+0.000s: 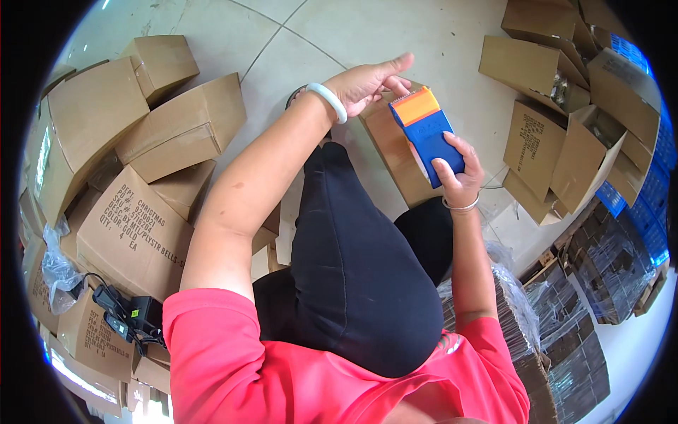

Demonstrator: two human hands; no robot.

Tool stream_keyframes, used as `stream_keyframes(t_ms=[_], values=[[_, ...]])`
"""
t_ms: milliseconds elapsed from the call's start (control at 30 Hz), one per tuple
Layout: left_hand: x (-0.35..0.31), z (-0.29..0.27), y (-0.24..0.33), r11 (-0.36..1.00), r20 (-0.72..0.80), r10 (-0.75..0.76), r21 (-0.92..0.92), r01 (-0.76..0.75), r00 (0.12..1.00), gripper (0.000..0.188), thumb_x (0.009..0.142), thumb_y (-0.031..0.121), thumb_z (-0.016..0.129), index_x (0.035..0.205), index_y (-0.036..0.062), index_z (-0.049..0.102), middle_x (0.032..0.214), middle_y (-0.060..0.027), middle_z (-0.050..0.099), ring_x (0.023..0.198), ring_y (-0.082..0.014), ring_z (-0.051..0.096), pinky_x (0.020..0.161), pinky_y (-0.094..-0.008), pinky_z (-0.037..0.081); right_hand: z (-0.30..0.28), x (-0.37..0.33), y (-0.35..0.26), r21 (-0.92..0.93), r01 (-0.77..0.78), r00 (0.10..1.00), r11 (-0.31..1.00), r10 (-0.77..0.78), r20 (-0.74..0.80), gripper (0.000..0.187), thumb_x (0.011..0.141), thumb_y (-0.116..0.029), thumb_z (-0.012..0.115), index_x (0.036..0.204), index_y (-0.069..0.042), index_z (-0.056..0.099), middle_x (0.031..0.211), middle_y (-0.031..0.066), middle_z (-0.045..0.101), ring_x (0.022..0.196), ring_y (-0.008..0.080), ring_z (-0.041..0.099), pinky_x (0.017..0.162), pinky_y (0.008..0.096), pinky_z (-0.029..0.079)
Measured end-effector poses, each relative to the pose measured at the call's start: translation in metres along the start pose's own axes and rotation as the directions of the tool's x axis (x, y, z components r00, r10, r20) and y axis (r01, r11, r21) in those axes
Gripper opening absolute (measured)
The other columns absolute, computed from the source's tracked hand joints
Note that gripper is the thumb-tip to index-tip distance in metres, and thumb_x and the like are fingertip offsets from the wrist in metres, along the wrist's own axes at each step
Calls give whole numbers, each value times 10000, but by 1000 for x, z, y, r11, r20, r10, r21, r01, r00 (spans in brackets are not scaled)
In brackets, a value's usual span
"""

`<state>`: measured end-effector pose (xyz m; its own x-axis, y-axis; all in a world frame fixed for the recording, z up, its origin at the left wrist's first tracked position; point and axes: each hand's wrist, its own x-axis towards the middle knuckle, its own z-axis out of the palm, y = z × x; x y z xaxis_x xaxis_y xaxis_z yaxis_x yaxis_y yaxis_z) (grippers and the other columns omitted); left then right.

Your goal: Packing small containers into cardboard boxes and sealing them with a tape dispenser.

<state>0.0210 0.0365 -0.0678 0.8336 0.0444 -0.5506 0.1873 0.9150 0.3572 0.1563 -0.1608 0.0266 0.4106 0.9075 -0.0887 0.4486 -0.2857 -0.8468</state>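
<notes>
A blue packing tape dispenser with an orange front end and a toothed edge is gripped in my right hand, fingers wrapped round its lower part. My left hand is just left of the orange end. Its thumb is stretched out and its fingers reach toward the toothed edge, some of them partly bent. Whether the fingertips touch the dispenser is hard to see. Below the dispenser, a brown cardboard carton stands on the floor, partly hidden by my hands and knee.
Closed cartons are piled at the left, with black cables and adapters among them. Open cartons lie at the right. Nearer, plastic-wrapped stacks stand by my right arm. Pale floor tiles show ahead.
</notes>
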Motion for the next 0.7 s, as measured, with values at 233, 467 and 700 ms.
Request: stream_keyframes(t_ms=[233,467,700], values=[[-5,17,0,998,-110,33,53,-27,993,266,865,200,627,1000,-30,642,975,-71,654,974,-130,573,918,-243,397,-2,2,-3,-7,37,997,999,-36,66,433,708,-154,755,1095,-26,608,1084,103,624,988,213,585,884,317,444],[0,10,-6,983,-176,85,175,-54,981,361,887,354,582,931,7,672,971,-33,628,993,-129,473,857,-266,358,-7,-6,0,-14,-34,996,999,35,79,442,694,-164,760,1087,-31,608,1085,104,627,998,218,588,890,320,444],[-5,19,-1,968,-88,53,248,-30,995,417,862,423,593,892,16,676,919,-28,630,945,-134,478,809,-281,364,-4,2,-3,-45,21,995,999,-17,94,439,700,-173,755,1087,-29,606,1080,105,632,993,223,594,883,320,450]])
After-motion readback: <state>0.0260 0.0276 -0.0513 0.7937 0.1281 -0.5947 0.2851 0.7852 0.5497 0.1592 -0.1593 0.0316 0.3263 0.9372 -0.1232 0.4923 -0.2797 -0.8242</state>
